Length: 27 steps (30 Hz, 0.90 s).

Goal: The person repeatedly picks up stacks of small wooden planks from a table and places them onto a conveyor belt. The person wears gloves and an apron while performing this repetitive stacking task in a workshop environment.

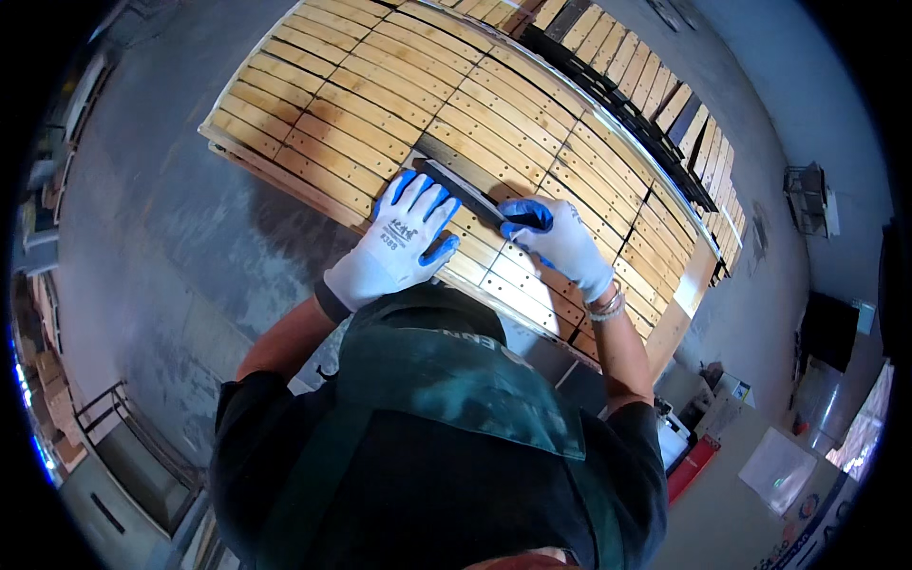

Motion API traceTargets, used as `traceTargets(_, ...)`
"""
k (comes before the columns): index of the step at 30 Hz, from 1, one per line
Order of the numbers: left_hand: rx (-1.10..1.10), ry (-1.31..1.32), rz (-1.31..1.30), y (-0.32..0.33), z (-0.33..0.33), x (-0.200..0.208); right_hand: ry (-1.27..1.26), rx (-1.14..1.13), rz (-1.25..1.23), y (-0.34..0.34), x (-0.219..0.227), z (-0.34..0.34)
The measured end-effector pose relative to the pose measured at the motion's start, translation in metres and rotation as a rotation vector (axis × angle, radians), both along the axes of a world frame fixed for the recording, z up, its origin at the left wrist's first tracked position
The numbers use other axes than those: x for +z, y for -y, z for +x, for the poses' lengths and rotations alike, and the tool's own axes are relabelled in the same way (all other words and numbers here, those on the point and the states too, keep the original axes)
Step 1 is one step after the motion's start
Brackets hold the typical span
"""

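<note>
We record: one grey floor (171, 199), darkly patched — one bluish wall (836, 85), upper right — one dark frame (807, 182) near it.

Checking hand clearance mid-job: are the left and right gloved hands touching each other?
Apart. The head view shows a gap between the left hand and right hand, with wooden slats visible in it.

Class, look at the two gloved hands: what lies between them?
In the head view, a dark strip and some pale wooden slats lie between the left hand and the right hand.
</note>
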<state>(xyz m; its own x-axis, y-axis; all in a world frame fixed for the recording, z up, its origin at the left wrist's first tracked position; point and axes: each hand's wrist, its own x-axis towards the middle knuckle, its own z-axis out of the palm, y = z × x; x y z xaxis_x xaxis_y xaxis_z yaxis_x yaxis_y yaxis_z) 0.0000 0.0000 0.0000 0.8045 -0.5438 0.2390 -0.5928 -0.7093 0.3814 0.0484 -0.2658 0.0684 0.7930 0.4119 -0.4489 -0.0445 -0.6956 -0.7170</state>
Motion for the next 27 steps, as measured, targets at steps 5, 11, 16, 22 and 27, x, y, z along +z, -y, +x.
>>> traceTargets(5, -0.017, -0.026, -0.017, -0.04, 0.009, 0.01, 0.231, 0.022, 0.03, -0.048, -0.019, 0.008)
traceTargets(11, -0.03, 0.007, -0.03, -0.043, 0.01, 0.012, 0.399, -0.011, -0.083, -0.059, -0.029, -0.002)
traceTargets(16, 0.002, -0.048, -0.194, -0.043, 0.015, 0.033, 0.585, 0.058, -0.306, -0.073, -0.036, -0.008)
traceTargets(22, 0.031, 0.054, 0.007, -0.047, 0.04, 0.033, 0.908, 0.074, -0.466, -0.084, -0.054, -0.024)
traceTargets(27, -0.077, 0.041, 0.206, -0.045, 0.046, 0.021, 0.906, -0.053, -0.495, -0.094, -0.063, -0.039)
